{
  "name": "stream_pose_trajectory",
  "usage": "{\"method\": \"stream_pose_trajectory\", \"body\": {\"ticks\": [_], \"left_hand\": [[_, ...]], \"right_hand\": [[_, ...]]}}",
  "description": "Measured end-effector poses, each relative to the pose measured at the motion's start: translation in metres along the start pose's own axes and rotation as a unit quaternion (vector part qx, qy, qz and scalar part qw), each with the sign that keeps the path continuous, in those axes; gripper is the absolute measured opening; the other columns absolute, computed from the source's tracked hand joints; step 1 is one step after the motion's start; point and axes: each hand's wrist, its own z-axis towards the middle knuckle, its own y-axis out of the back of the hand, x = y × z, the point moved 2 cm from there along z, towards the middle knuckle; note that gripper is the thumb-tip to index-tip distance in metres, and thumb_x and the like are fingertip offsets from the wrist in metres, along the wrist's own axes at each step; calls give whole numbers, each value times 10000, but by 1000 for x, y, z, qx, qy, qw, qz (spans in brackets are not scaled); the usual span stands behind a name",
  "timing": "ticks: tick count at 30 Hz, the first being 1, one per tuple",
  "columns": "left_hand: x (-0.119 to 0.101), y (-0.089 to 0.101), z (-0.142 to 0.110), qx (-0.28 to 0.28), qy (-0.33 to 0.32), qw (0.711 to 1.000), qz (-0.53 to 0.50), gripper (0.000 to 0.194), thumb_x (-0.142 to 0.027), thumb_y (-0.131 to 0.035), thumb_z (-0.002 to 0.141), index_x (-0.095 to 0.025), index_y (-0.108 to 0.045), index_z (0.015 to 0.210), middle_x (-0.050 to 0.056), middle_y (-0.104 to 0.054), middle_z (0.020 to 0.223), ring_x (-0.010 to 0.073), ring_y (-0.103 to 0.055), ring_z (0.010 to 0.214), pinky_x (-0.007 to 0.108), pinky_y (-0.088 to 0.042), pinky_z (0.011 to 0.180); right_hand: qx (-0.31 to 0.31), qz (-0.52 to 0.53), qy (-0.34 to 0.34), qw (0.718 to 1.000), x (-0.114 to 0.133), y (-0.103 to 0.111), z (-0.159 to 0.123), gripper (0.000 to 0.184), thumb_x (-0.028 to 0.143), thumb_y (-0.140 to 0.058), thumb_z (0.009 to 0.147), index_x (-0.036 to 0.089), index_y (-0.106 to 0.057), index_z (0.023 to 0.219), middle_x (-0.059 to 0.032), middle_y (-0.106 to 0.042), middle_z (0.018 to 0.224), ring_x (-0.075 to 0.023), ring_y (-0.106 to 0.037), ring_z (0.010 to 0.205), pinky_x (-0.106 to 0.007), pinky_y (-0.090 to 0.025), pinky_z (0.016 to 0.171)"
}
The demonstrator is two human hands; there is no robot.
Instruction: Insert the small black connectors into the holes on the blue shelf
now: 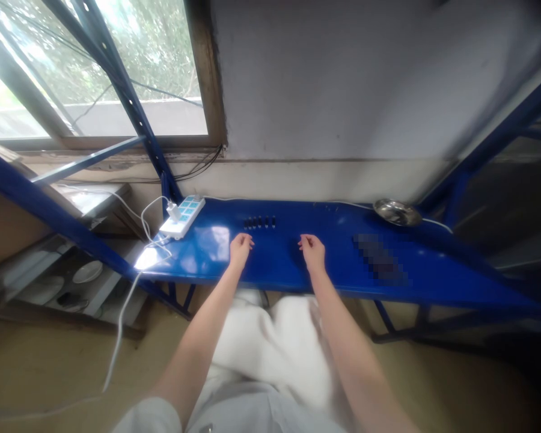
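Note:
Several small black pieces (259, 222) stand or lie in a short row on the blue table (279, 264); their kind is too small to tell. Just in front of the row's left end is my left hand (241, 249), its fingers curled and drawn together. My right hand (313, 251) is to the right of the row, thumb and fingers bent towards each other in a pinch shape. Neither hand touches the black pieces. Blur hides whether anything small sits between the fingertips of either hand.
A white power strip (183, 218) with a plugged-in charger lies at the table's left end, its cable (121, 325) hanging to the floor. A shiny metal bowl (397, 212) sits at the back right. Nearer lies a blurred-out dark object (381, 258). Blue frame posts (135, 114) rise beside the window.

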Motion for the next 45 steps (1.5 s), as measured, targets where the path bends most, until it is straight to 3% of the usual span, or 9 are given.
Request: {"method": "stream_pose_trajectory", "body": {"ticks": [18,29,36,40,45], "left_hand": [[0,0,0,0,1,1000,4,150,-265,-467,751,-158,-569,728,0,-605,621,83,-513,503,202,-403,539],[-2,1,-2,5,-3,1000,6,158,-267,-463,759,-155,-573,740,9,-611,638,85,-513,513,202,-406,543],[-2,1,-2,9,-4,1000,14,166,-267,-459,759,-153,-580,749,6,-612,639,85,-518,515,199,-406,531],[-1,0,-1,2,-3,1000,11,166,-266,-460,757,-150,-577,739,5,-607,629,81,-510,502,199,-408,530],[-2,0,-1,8,-2,1000,10,166,-270,-461,760,-150,-576,743,7,-608,631,83,-514,507,197,-406,526]], "right_hand": [[0,8,10,1000,-7,-2,4,307,434,-514,732,162,-611,834,-31,-614,693,-117,-546,567,-255,-439,569],[37,-67,37,996,3,-4,0,302,421,-476,767,173,-608,878,-53,-649,775,-156,-589,689,-301,-458,668],[128,-187,105,968,15,-33,10,252,325,-473,785,193,-621,941,-74,-635,924,-186,-572,817,-342,-454,736],[120,-294,119,941,20,-56,23,244,322,-480,780,193,-625,929,-79,-605,1005,-225,-522,948,-420,-390,832],[115,-348,84,927,21,-77,36,278,347,-511,760,172,-621,945,-120,-549,1102,-279,-458,1046,-462,-354,852]]}}
